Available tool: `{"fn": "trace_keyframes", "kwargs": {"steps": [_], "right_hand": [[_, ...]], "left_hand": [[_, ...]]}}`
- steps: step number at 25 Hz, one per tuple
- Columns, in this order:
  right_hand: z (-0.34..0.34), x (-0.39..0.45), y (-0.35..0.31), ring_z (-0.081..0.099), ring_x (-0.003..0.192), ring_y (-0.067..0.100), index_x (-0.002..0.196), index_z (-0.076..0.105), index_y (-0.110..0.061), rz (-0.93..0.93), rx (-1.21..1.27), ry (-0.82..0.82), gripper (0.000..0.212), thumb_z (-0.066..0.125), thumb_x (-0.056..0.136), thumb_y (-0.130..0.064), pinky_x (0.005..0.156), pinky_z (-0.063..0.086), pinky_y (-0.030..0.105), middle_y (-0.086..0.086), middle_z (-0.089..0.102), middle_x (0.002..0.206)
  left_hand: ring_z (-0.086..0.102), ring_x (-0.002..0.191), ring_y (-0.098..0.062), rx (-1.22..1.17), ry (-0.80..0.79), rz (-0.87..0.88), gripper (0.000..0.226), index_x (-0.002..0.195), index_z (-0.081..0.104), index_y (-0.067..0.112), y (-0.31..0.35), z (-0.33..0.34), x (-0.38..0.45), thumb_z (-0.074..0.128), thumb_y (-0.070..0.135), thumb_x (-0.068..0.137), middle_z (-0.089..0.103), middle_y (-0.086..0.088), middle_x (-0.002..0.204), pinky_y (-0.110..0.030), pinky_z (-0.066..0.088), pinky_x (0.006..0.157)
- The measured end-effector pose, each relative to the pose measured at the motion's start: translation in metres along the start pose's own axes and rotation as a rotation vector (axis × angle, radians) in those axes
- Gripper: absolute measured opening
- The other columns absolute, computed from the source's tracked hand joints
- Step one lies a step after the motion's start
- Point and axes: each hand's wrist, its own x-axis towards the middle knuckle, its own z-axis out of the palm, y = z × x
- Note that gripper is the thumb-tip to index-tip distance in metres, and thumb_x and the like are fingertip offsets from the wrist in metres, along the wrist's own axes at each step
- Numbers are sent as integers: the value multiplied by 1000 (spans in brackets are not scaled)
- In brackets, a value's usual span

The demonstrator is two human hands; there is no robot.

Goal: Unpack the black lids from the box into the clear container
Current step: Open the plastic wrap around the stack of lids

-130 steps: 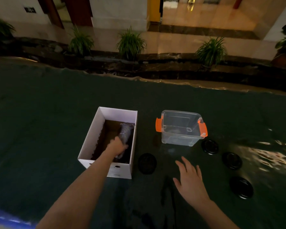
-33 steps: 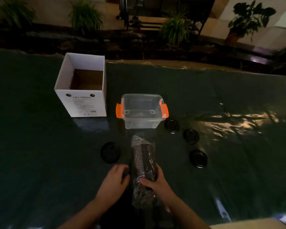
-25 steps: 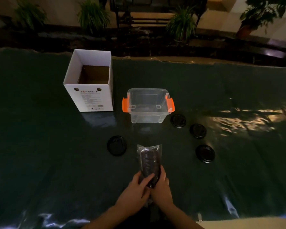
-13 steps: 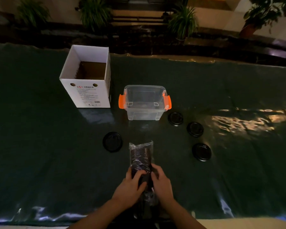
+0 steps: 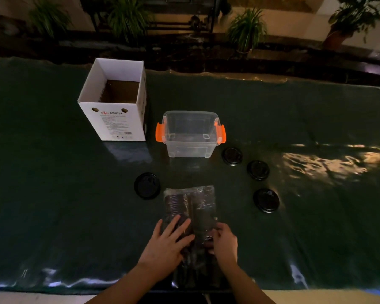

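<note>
Dark green sheeting is covering the counter [image 5: 53, 205]; beyond, the white box [image 5: 116, 119] is standing beside the clear container [image 5: 191, 148]. Crinkly plastic sleeve of black lids [image 5: 189, 207] is lying lengthwise, pointing away toward the container, left hand [image 5: 165, 249] pressing flat, right hand [image 5: 224, 244] pinching its near end.

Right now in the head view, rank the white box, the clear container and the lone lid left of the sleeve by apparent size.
1. white box
2. clear container, though it sits nearer
3. lone lid, clearly smallest
</note>
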Motion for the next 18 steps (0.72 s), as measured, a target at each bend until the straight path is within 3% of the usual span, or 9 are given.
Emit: {"fn": "trace_keyframes", "kwargs": {"steps": [3,5,7,9,11,14,18], "right_hand": [[-9,3,0,72,61,22,105,60,-13,100,191,-53,15,51,96,-6,48,58,34,4,72,85],[-7,3,2,71,62,26,107,61,-11,96,208,-61,16,50,96,-6,50,59,37,7,71,82],[-3,3,5,69,61,26,113,50,-22,-21,61,-35,25,50,94,-7,51,59,41,7,69,76],[-1,2,6,66,58,21,116,39,-37,-186,-149,-45,38,49,93,-8,53,57,40,4,67,68],[-1,2,5,64,60,17,109,47,-37,-279,-250,-63,35,45,94,-6,57,55,37,-1,64,71],[-3,7,7,63,65,19,96,67,-24,-339,-276,-70,34,47,90,3,66,57,41,-1,59,89],[-8,11,5,58,67,12,108,71,-14,-388,-309,-102,39,48,87,10,71,56,32,-4,54,95]], "left_hand": [[54,125,-26,-70,89,-94,36,105,56,40,-9,-1,-12,53,40,69,56,4,134,-45,53,90],[60,112,-25,-171,195,-221,21,95,54,34,-18,0,-20,48,41,76,55,3,121,-38,55,82],[62,95,-21,-201,236,-340,27,97,53,29,-27,1,-25,46,49,79,53,1,109,-34,54,74],[62,89,-22,-174,199,-424,50,117,51,28,-31,-2,-24,45,59,79,53,-2,103,-34,55,70],[58,98,-26,-126,127,-476,67,139,32,36,-29,-10,-18,44,64,79,50,-7,108,-39,53,78],[46,116,-29,-176,6,-557,73,144,7,48,-30,-11,-13,45,63,84,36,-9,126,-43,46,91],[46,119,-30,-386,14,-585,72,145,10,47,-44,0,-20,50,51,86,33,-10,136,-41,48,94]]}}
